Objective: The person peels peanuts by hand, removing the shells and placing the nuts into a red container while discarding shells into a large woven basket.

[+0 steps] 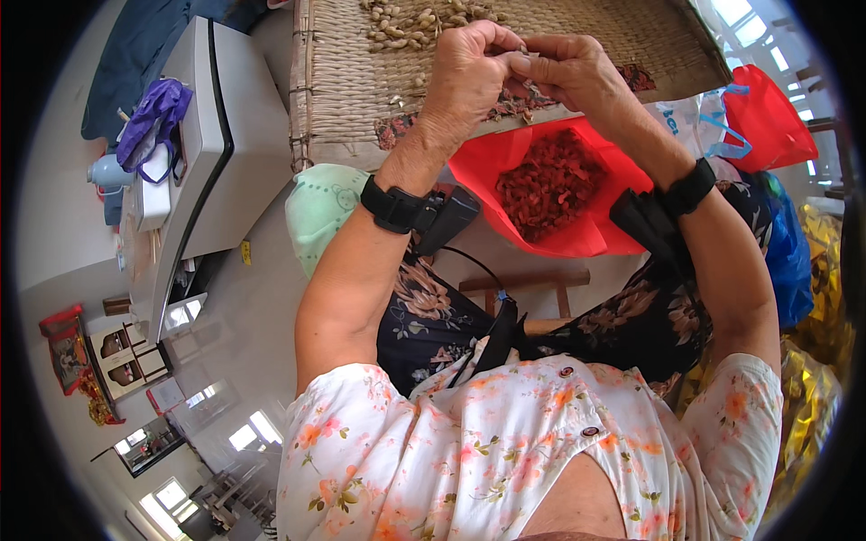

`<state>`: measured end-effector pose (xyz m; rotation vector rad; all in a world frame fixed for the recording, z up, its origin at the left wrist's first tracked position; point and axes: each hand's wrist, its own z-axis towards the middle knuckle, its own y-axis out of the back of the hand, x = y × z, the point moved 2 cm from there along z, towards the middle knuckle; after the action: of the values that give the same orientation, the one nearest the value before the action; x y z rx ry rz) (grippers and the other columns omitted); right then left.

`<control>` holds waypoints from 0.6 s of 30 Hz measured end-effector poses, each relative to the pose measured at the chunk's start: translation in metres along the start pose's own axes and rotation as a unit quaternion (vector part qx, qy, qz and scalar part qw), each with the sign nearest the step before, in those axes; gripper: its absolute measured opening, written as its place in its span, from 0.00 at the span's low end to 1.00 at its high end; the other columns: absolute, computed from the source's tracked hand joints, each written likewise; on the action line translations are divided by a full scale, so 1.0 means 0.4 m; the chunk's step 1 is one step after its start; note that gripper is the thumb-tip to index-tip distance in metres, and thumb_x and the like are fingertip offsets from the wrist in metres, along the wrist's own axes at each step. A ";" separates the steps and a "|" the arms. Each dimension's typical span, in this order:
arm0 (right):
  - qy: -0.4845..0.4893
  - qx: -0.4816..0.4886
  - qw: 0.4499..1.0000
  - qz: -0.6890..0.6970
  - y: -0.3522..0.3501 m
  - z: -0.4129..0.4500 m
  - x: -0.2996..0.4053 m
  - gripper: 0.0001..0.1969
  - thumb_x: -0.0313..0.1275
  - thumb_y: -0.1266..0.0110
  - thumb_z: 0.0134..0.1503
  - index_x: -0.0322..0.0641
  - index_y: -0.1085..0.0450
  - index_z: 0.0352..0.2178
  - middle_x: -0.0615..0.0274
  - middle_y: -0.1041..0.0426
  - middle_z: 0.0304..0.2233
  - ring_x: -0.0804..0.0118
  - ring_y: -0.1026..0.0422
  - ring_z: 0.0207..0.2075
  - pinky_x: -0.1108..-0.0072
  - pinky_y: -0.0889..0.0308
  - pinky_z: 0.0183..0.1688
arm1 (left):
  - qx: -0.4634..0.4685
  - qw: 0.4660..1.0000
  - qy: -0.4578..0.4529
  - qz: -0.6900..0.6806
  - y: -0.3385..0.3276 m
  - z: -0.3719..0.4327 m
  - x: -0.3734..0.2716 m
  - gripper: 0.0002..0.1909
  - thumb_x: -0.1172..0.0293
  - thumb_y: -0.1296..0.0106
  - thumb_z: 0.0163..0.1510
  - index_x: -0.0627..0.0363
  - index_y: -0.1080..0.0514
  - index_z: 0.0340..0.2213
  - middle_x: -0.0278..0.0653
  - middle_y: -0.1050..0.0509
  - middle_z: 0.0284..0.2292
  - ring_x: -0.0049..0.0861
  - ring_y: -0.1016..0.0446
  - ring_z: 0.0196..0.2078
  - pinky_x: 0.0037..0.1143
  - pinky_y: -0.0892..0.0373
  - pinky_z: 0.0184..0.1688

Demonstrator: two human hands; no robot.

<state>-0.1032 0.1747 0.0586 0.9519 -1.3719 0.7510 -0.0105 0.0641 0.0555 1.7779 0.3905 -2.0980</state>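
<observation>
My left hand (467, 78) and my right hand (575, 67) meet at the fingertips above the front edge of a woven wicker tray (345, 88). Pinched between them is a small brownish piece (529, 53), apparently a peanut pod, mostly hidden by the fingers. Unshelled peanuts (406, 30) lie in a loose heap at the tray's far side. Shell scraps (521, 105) are scattered along the near rim, just under the hands. Below the hands, a red bag (473, 162) gapes wide, holding many small pieces (551, 182) that look like peanut kernels.
A pale green bag (325, 203) hangs at the tray's left corner. To the right are a red bag (768, 122), a blue plastic bag (788, 250) and gold wrapping (822, 270). A wooden stool (534, 278) stands under the red bag. A white cabinet (250, 135) is at left.
</observation>
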 end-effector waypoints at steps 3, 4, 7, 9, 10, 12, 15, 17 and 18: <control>0.070 -0.032 0.996 0.042 -0.010 0.007 -0.020 0.10 0.30 0.44 0.48 0.32 0.28 0.29 0.69 0.33 0.15 0.84 0.40 0.16 0.88 0.45 0.17 | -0.022 1.000 0.016 -0.014 0.002 -0.011 0.001 0.05 0.86 0.55 0.46 0.72 0.31 0.28 0.41 0.28 0.25 0.22 0.28 0.22 0.19 0.29 0.23; 0.076 -0.029 0.996 0.045 -0.015 0.009 -0.025 0.09 0.29 0.44 0.48 0.31 0.28 0.28 0.69 0.33 0.15 0.84 0.40 0.16 0.88 0.45 0.17 | -0.024 1.000 0.013 -0.015 0.003 -0.015 -0.001 0.06 0.87 0.57 0.45 0.72 0.32 0.27 0.43 0.28 0.24 0.23 0.28 0.21 0.19 0.29 0.22; 0.098 -0.030 0.991 0.083 -0.028 0.014 -0.042 0.08 0.28 0.44 0.47 0.30 0.28 0.24 0.69 0.34 0.14 0.83 0.40 0.16 0.86 0.45 0.16 | -0.031 0.999 0.026 -0.027 0.001 -0.022 -0.005 0.06 0.87 0.56 0.44 0.72 0.32 0.27 0.44 0.28 0.24 0.24 0.27 0.22 0.19 0.29 0.22; 0.085 -0.070 0.993 0.043 -0.026 0.010 -0.049 0.08 0.27 0.44 0.45 0.29 0.28 0.24 0.68 0.34 0.14 0.82 0.39 0.16 0.85 0.44 0.16 | -0.030 0.999 0.025 -0.032 -0.007 -0.024 -0.013 0.06 0.87 0.56 0.44 0.72 0.32 0.27 0.43 0.28 0.24 0.24 0.27 0.22 0.19 0.29 0.22; 0.097 -0.068 0.992 0.043 -0.025 0.011 -0.050 0.07 0.26 0.44 0.45 0.29 0.29 0.23 0.67 0.34 0.13 0.82 0.39 0.16 0.85 0.44 0.16 | -0.030 0.999 0.030 -0.026 -0.009 -0.025 -0.015 0.06 0.87 0.56 0.44 0.72 0.32 0.27 0.43 0.28 0.23 0.24 0.27 0.22 0.19 0.29 0.22; 0.101 -0.073 0.991 0.039 -0.022 0.010 -0.057 0.07 0.26 0.44 0.45 0.29 0.29 0.22 0.67 0.35 0.13 0.82 0.39 0.16 0.85 0.44 0.17 | -0.028 0.998 0.032 -0.038 -0.016 -0.025 -0.013 0.06 0.87 0.56 0.44 0.72 0.32 0.27 0.43 0.28 0.23 0.24 0.27 0.22 0.19 0.28 0.23; 0.107 -0.080 0.989 0.056 -0.028 0.005 -0.059 0.08 0.26 0.44 0.45 0.29 0.29 0.22 0.66 0.35 0.13 0.81 0.39 0.16 0.84 0.43 0.17 | -0.040 0.996 0.039 -0.064 -0.022 -0.029 -0.010 0.05 0.87 0.59 0.45 0.71 0.33 0.25 0.43 0.29 0.22 0.24 0.27 0.21 0.20 0.29 0.21; 0.119 -0.093 0.988 0.034 -0.032 0.002 -0.051 0.08 0.27 0.44 0.46 0.29 0.29 0.23 0.66 0.35 0.13 0.81 0.39 0.16 0.83 0.43 0.17 | -0.037 0.997 0.036 -0.066 -0.021 -0.031 -0.016 0.05 0.86 0.59 0.46 0.71 0.33 0.25 0.42 0.29 0.22 0.24 0.27 0.21 0.20 0.29 0.22; 0.120 -0.095 0.988 0.034 -0.032 0.002 -0.046 0.08 0.27 0.44 0.46 0.29 0.29 0.23 0.66 0.35 0.13 0.81 0.39 0.16 0.83 0.43 0.17 | -0.036 0.997 0.031 -0.068 -0.023 -0.029 -0.024 0.04 0.85 0.59 0.47 0.71 0.33 0.25 0.43 0.29 0.22 0.24 0.27 0.21 0.20 0.28 0.22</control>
<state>-0.0938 0.1699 0.0390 0.6464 -1.2438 0.7456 -0.0028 0.0782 0.0629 1.8252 0.6121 -2.0927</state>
